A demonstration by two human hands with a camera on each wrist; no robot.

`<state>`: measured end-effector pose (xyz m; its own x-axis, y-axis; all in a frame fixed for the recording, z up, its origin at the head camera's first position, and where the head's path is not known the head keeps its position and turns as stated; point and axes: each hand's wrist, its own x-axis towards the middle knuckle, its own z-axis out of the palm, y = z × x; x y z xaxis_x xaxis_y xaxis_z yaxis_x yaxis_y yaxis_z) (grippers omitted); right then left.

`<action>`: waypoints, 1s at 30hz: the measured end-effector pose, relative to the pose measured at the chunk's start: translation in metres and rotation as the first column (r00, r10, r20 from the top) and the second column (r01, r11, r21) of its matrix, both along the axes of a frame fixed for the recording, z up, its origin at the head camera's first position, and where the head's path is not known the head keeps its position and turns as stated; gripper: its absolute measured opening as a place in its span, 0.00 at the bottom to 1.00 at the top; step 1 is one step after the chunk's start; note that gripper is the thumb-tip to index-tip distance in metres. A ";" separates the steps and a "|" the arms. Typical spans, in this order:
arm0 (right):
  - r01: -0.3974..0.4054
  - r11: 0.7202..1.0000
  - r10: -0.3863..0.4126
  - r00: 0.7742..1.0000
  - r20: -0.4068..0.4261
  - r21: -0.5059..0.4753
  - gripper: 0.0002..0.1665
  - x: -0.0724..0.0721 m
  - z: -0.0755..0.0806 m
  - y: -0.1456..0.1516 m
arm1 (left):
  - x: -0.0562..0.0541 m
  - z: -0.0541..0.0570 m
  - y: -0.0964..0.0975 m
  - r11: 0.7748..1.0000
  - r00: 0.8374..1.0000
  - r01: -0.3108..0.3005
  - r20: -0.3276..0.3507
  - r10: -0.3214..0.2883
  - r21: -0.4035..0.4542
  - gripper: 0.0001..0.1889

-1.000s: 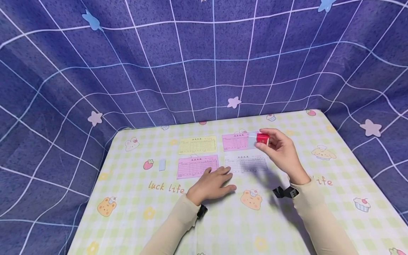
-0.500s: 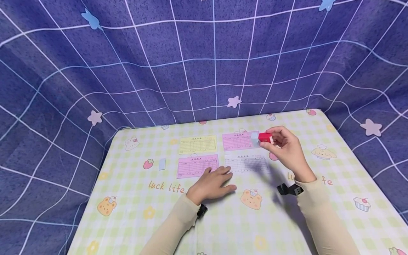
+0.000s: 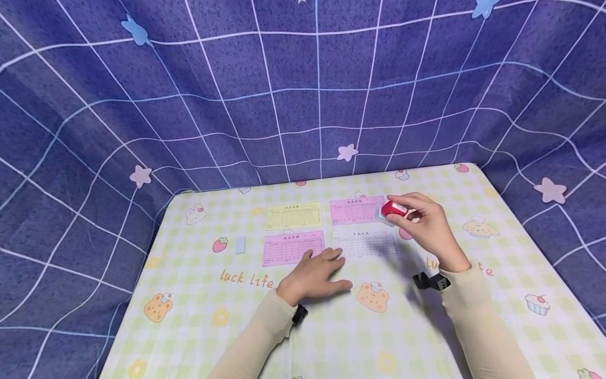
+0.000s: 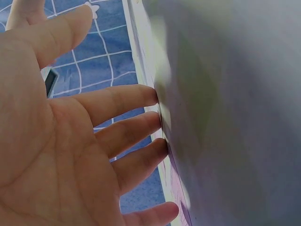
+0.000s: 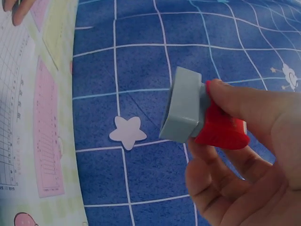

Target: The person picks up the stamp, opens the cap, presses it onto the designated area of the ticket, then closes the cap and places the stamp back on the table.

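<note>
A stamp [image 3: 395, 208] with a red handle is pinched between the thumb and fingers of my right hand [image 3: 428, 229], tilted over the right end of the upper pink slip [image 3: 352, 211]. In the right wrist view its pale grey-blue rectangular base [image 5: 183, 107] points left, away from the palm, above the tabletop. My left hand [image 3: 314, 278] lies with spread, nearly straight fingers near the lower pink slip [image 3: 286, 249] and the white slip [image 3: 364, 243]. In the left wrist view its fingertips [image 4: 149, 94] touch down at the surface, palm holding nothing.
A yellow slip [image 3: 293, 216] lies at the upper left of the group of printed slips. Farther left is a small flat light-blue piece [image 3: 241, 245]. A patterned cloth [image 3: 189, 347] covers the table; a blue grid curtain [image 3: 293, 116] hangs behind and at both sides.
My right hand has moved slightly right with the stamp, and the stamp has turned so its base points more downward. My left hand has stayed in place.
</note>
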<state>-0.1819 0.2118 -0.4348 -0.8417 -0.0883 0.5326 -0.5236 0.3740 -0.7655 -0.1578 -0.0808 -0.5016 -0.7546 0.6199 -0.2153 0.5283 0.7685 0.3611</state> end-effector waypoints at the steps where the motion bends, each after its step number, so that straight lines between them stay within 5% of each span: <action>1: -0.001 1.000 0.001 1.000 -0.001 0.025 0.26 -0.001 0.000 0.001 | 0.000 0.000 0.000 1.000 1.000 0.001 -0.002 -0.001 -0.001 0.41; 13: -0.109 0.971 0.095 0.993 0.075 0.212 0.17 -0.002 -0.006 0.011 | 0.001 0.000 0.000 1.000 1.000 -0.005 0.006 0.005 -0.010 0.43; 19: -0.213 0.941 0.163 0.966 0.200 0.262 0.16 -0.003 -0.009 0.013 | 0.001 -0.001 0.000 1.000 1.000 -0.006 0.008 0.006 -0.015 0.43; 30: -0.296 0.871 0.138 0.914 0.382 0.392 0.13 -0.006 -0.015 0.013 | 0.000 -0.001 0.000 1.000 1.000 0.000 0.011 0.000 -0.015 0.43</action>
<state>-0.1882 0.2250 -0.4498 -0.8915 -0.4441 0.0895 -0.3756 0.6140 -0.6942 -0.1580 -0.0810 -0.5027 -0.7518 0.6168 -0.2329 0.5245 0.7736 0.3557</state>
